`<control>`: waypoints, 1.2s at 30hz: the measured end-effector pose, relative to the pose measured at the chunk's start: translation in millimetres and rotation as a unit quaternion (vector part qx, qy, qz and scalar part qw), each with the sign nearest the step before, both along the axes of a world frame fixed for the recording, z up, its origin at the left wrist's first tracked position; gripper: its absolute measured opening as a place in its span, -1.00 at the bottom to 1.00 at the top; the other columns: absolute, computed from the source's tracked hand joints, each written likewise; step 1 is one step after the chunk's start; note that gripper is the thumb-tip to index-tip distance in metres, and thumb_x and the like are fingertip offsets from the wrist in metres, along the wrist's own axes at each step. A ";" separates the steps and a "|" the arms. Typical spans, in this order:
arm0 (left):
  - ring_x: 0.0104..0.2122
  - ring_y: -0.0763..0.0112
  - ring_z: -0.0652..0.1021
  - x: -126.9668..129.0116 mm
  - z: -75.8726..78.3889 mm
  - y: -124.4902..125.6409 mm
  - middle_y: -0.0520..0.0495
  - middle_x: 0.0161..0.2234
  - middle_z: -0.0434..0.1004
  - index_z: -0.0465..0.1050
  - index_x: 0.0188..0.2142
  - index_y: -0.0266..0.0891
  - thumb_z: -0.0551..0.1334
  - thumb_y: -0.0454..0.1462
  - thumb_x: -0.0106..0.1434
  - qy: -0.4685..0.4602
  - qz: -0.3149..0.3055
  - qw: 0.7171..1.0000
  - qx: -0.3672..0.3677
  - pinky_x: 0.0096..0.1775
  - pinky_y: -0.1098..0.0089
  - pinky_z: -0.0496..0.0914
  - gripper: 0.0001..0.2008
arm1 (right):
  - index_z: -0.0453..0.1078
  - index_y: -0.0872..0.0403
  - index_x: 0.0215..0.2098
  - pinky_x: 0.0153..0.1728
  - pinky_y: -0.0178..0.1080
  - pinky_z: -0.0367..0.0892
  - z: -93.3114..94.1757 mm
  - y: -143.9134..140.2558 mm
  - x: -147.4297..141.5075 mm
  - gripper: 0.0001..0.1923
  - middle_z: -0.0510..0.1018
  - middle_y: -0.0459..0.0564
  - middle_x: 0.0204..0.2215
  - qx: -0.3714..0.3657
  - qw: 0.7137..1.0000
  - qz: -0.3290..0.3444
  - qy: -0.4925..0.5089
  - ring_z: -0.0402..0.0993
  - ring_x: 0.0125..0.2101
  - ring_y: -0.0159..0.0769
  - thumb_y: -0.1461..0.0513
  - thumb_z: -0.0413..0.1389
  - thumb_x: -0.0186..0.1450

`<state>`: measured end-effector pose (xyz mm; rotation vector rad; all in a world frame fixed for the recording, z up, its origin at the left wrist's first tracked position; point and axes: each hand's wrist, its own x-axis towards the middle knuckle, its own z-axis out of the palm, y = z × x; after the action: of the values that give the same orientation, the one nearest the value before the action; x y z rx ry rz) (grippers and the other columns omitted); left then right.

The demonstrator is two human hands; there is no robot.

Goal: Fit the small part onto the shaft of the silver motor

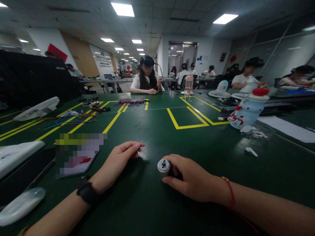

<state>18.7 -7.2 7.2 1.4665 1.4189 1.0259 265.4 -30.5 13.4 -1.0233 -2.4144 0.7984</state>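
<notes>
My right hand [189, 177] has its thumb and fingers around the side of a small metal motor [163, 166]. The motor is a silver cylinder standing upright, its round top with a short shaft facing up. Dark parts beside it are partly hidden by my fingers. To its left, my left hand [126, 152] rests low over the green table [147, 203], fingers loosely bent with the thumb alongside; nothing shows in it. A phone [81, 157] lies left of that hand.
A white computer mouse [22, 206] lies front left. Coloured wires [133, 102] and a white fan [36, 108] are farther back. On the right stand a light-blue cup [247, 113] and a white earbud [251, 152]. Another person [146, 77] sits across the table.
</notes>
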 end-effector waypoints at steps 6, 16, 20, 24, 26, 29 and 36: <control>-0.35 0.34 0.47 4.7 3.3 -6.6 -0.01 -0.31 0.49 0.42 0.01 -0.14 0.25 -0.08 0.23 0.053 -0.060 0.997 0.019 -0.32 0.37 0.34 -0.62 | 0.31 0.09 -0.02 -0.38 -0.29 0.21 -0.5 0.2 -0.6 -0.67 0.46 -0.01 -0.23 0.002 1.000 0.001 0.007 0.29 -0.40 -0.35 0.22 0.17 0.26; -0.17 0.27 0.45 34.9 14.6 -34.1 -0.06 -0.10 0.42 0.47 -0.03 -0.03 0.21 -0.15 0.29 0.066 -0.209 0.972 0.090 -0.15 0.27 0.37 -0.74 | 0.31 0.10 -0.05 -0.42 -0.30 0.16 -4.4 1.8 -1.3 -0.71 0.42 -0.07 -0.34 0.023 0.999 0.018 0.019 0.25 -0.44 -0.37 0.24 0.15 0.26; -0.25 0.30 0.46 42.1 17.8 -34.9 -0.04 -0.22 0.44 0.56 -0.21 -0.10 0.20 -0.15 0.30 0.080 -0.166 0.977 0.111 -0.19 0.29 0.36 -0.81 | 0.31 0.10 -0.07 -0.44 -0.30 0.14 -4.7 2.0 -2.3 -0.72 0.41 -0.09 -0.36 0.032 0.999 0.015 0.012 0.23 -0.47 -0.38 0.23 0.15 0.26; -0.31 0.32 0.45 40.5 17.6 -31.3 -0.03 -0.30 0.43 0.58 -0.27 -0.12 0.21 -0.13 0.28 0.067 -0.143 0.980 0.116 -0.24 0.31 0.35 -0.81 | 0.32 0.09 -0.16 -0.43 -0.31 0.15 -4.0 1.7 -2.8 -0.78 0.42 -0.09 -0.36 0.040 0.999 0.011 0.008 0.23 -0.46 -0.38 0.22 0.17 0.24; -0.31 0.31 0.45 36.2 17.2 -29.4 -0.02 -0.30 0.43 0.58 -0.26 -0.11 0.22 -0.14 0.28 0.055 -0.127 0.983 0.120 -0.24 0.31 0.34 -0.82 | 0.32 0.09 -0.17 -0.43 -0.31 0.16 -3.2 1.3 -2.7 -0.79 0.43 -0.08 -0.35 0.036 0.999 0.010 0.008 0.24 -0.45 -0.38 0.23 0.18 0.24; -0.29 0.30 0.45 25.9 16.2 -24.5 -0.01 -0.30 0.42 0.59 -0.24 -0.09 0.23 -0.14 0.27 0.056 -0.113 0.985 0.119 -0.24 0.31 0.32 -0.83 | 0.32 0.09 -0.13 -0.41 -0.31 0.17 -2.2 0.7 -2.0 -0.76 0.44 -0.06 -0.31 0.025 1.000 0.006 0.006 0.26 -0.44 -0.38 0.24 0.17 0.24; -0.22 0.31 0.45 5.2 6.2 -10.1 0.02 -0.26 0.41 0.62 -0.25 0.00 0.27 -0.18 0.25 0.181 -0.249 0.948 0.086 -0.13 0.30 0.30 -0.87 | 0.31 0.10 -0.06 -0.38 -0.29 0.20 -1.8 1.0 -0.7 -0.70 0.45 -0.03 -0.24 0.006 1.000 0.012 0.011 0.29 -0.39 -0.36 0.23 0.17 0.25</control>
<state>23.9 -17.4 13.5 2.0880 1.1184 0.5889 264.7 -29.5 11.6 -0.9778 -2.4146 0.7974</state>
